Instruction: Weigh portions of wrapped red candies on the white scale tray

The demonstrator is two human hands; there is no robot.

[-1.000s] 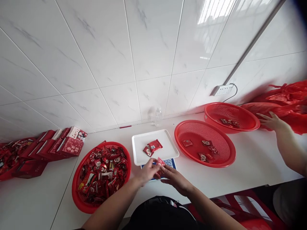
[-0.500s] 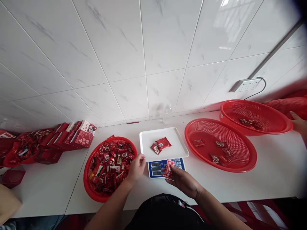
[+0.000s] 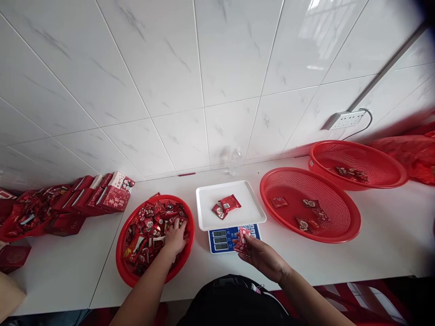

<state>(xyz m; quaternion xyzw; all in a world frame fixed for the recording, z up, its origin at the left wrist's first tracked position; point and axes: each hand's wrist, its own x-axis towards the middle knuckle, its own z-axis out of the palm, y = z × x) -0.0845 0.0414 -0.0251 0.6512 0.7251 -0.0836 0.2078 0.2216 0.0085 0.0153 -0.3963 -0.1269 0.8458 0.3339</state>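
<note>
My left hand [image 3: 176,237] reaches into a red plastic basket [image 3: 119,260] heaped with small red snack packets [image 3: 147,225]. Its fingers are apart and touch the top of the heap. Over the front of a digital scale [image 3: 215,249], my right hand [image 3: 263,257] pinches a red-and-pink snack packet [image 3: 242,241] between thumb and fingers. Part of the keypad is hidden behind that packet. On the scale's white pan [image 3: 207,219] lie a bright red packet [image 3: 231,203] and a darker packet [image 3: 219,211] with a pale label.
Two red colanders [image 3: 353,226] with a few packets stand at the right. Red gift boxes [image 3: 113,192] and another packet-filled basket [image 3: 30,213] are at the left. A clear bottle [image 3: 235,162] and a power strip [image 3: 345,120] are at the tiled wall. Someone's elbow shows bottom left.
My left hand has moved left from beside the scale into the packet basket. The right hand still holds its packet. Another person's hand has left the far right colander.
</note>
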